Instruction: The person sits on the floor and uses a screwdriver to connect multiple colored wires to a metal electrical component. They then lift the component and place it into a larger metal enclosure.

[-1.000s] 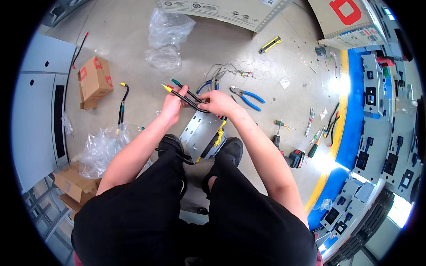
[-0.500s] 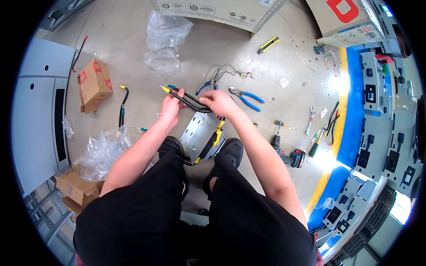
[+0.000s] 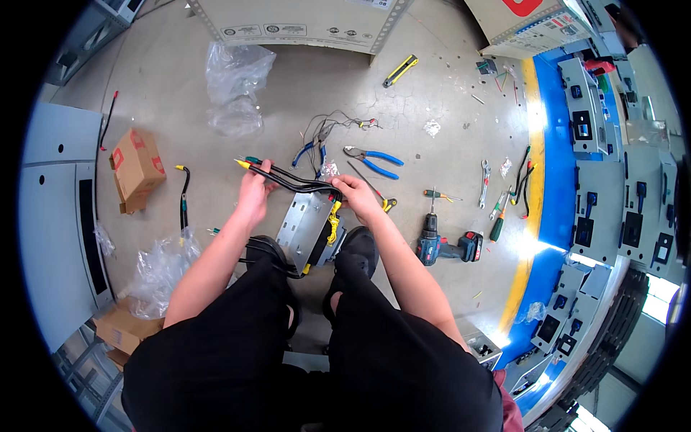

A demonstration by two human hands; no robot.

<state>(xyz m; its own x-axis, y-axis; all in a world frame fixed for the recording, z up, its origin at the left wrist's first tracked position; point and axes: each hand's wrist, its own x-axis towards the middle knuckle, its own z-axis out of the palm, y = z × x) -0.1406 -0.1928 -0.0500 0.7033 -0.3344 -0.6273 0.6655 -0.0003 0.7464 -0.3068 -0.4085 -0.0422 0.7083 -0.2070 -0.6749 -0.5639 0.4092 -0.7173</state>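
Observation:
Between my shoes stands a metal bracketed device (image 3: pixel 303 225) with a slotted grey plate and a bundle of yellow wire (image 3: pixel 333 225) on its right side. Thick black cables (image 3: pixel 291 181) bend out from its top toward the left; one ends in a yellow sleeve, another in a green one. My left hand (image 3: pixel 255 191) is closed around these cables close to their coloured ends. At the bend by the device's upper right corner, my right hand (image 3: pixel 357 196) pinches the cables, fingertips partly hidden. More black cable passes low by my left shoe.
Blue-handled cable cutters (image 3: pixel 376 160), pliers (image 3: pixel 317 147) and a yellow utility knife (image 3: pixel 400 70) lie ahead. To the right are a cordless drill (image 3: pixel 446 247), screwdrivers and a wrench (image 3: pixel 484 183). Cardboard boxes (image 3: pixel 138 171), plastic bags and a grey cabinet (image 3: pixel 60 209) stand left.
My right hand has shifted down to the cable bend beside the device, uncovering a screwdriver behind it. The left hand keeps its hold near the cable ends. The view has swung slightly right.

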